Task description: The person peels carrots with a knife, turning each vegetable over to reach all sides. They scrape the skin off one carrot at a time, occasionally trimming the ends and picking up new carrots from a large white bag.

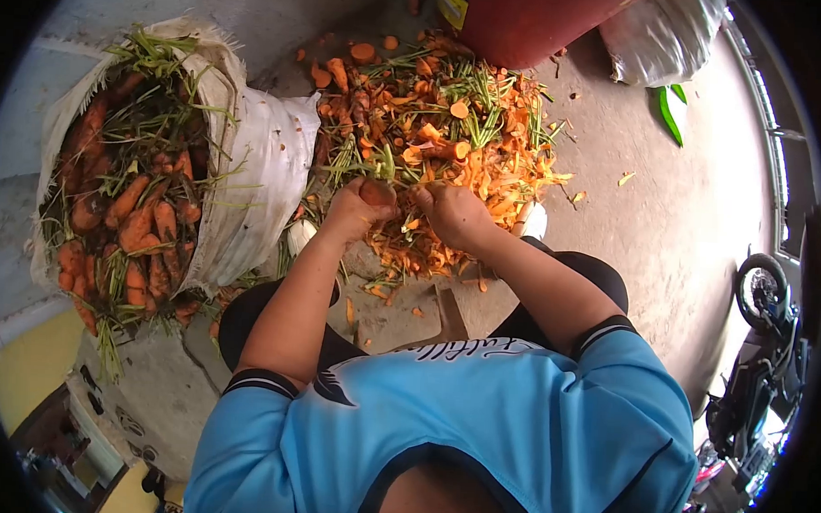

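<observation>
My left hand (350, 215) is wrapped round a carrot (377, 193) whose cut green stem stub points away from me. Close beside it on the right, my right hand (457, 215) is closed, its fingers curled toward the carrot. Whatever it grips is hidden or too small to make out. Both hands are above a heap of orange peelings (499, 183) mixed with green stalks and cut carrot ends on the floor.
A white woven sack (260, 174) full of unpeeled carrots (145, 216) stands at the left. Behind the heap is a red container (536, 30), with a whitish sack (662, 39) and a green leaf (671, 116) to its right. A motorcycle (760, 350) stands far right.
</observation>
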Action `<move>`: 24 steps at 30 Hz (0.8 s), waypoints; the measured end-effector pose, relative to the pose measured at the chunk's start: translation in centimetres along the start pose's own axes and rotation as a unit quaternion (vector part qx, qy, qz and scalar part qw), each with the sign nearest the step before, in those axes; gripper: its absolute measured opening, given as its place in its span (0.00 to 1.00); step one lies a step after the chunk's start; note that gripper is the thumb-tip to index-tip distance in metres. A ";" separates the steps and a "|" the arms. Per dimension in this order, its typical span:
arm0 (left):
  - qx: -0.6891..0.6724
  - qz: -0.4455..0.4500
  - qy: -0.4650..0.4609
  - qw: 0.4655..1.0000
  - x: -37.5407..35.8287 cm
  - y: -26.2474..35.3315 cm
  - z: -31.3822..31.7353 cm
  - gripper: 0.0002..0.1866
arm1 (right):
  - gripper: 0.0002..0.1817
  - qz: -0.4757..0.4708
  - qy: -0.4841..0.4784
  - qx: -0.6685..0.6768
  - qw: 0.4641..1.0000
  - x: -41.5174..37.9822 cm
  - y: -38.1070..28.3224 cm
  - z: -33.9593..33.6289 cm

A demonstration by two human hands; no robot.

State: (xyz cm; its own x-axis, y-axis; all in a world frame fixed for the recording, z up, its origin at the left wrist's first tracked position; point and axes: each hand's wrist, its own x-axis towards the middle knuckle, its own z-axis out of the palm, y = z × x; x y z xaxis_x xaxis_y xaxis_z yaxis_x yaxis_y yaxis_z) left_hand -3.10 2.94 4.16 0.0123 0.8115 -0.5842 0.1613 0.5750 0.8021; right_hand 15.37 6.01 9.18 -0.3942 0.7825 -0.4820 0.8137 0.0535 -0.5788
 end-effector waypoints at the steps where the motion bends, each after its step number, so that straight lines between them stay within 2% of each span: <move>1: -0.033 -0.006 -0.008 0.999 0.0 -0.1 -0.1 0.25 | 0.23 -0.023 -0.001 -0.020 1.000 -0.3 0.0 0.3; 2: -0.065 -0.012 -0.015 0.998 0.1 -0.3 -0.2 0.25 | 0.24 -0.011 -0.018 -0.029 0.999 -0.4 0.0 0.2; 5: 0.025 0.037 0.003 0.999 1.0 -1.9 -0.3 0.25 | 0.25 0.011 -0.065 -0.061 0.996 -0.4 -0.5 -0.3; 8: 0.072 0.063 0.036 0.995 -0.4 -0.1 0.1 0.25 | 0.27 0.027 -0.111 -0.078 0.990 0.8 0.6 1.1; 10: 0.165 0.095 0.031 0.981 -1.9 1.9 2.0 0.23 | 0.29 0.071 -0.144 -0.056 0.985 1.4 -0.1 1.4; 11: 0.211 0.112 0.029 0.971 -2.2 2.5 2.6 0.23 | 0.29 0.032 -0.159 -0.098 0.982 2.0 1.9 2.9; 12: 0.184 0.139 0.040 0.972 -1.5 1.7 2.6 0.23 | 0.29 -0.007 -0.172 -0.135 0.976 3.1 5.1 6.1; 14: 0.118 0.192 0.059 0.972 0.3 -0.8 2.6 0.23 | 0.28 -0.012 -0.172 -0.157 0.972 4.3 6.9 8.5; 16: 0.003 0.170 0.025 0.985 0.0 0.5 0.5 0.27 | 0.27 0.053 -0.150 -0.140 0.977 5.6 7.2 8.0; 17: -0.053 0.103 -0.002 0.993 -0.3 0.7 -0.5 0.25 | 0.16 0.013 -0.175 -0.187 0.967 5.8 7.9 7.2; 18: -0.109 0.036 -0.028 0.993 -0.4 0.8 -1.0 0.23 | 0.16 0.019 -0.170 -0.194 0.966 6.4 8.9 7.5; 20: -0.173 0.060 0.028 0.983 -0.5 0.6 -0.8 0.24 | 0.17 0.031 -0.165 -0.204 0.965 7.3 11.5 9.6; 21: -0.203 0.071 0.059 0.975 -0.5 0.6 -0.8 0.24 | 0.17 0.051 -0.176 -0.183 0.966 7.1 11.1 8.7; 23: -0.249 0.073 0.055 0.964 -0.8 1.7 -1.5 0.24 | 0.19 0.091 -0.200 -0.139 0.966 5.7 8.5 5.2; 24: -0.271 0.077 0.054 0.958 -0.6 2.2 -1.8 0.24 | 0.23 0.130 -0.148 -0.151 0.969 5.7 8.6 4.6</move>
State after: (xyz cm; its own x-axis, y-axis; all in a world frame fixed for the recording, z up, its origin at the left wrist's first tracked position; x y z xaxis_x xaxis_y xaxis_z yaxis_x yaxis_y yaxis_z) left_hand -4.57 3.89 6.49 -0.1113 0.8801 -0.4616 -0.3714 0.3939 0.8407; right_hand 18.09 8.08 -1.58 -0.2278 0.5843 -0.7789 0.9722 0.0920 -0.2153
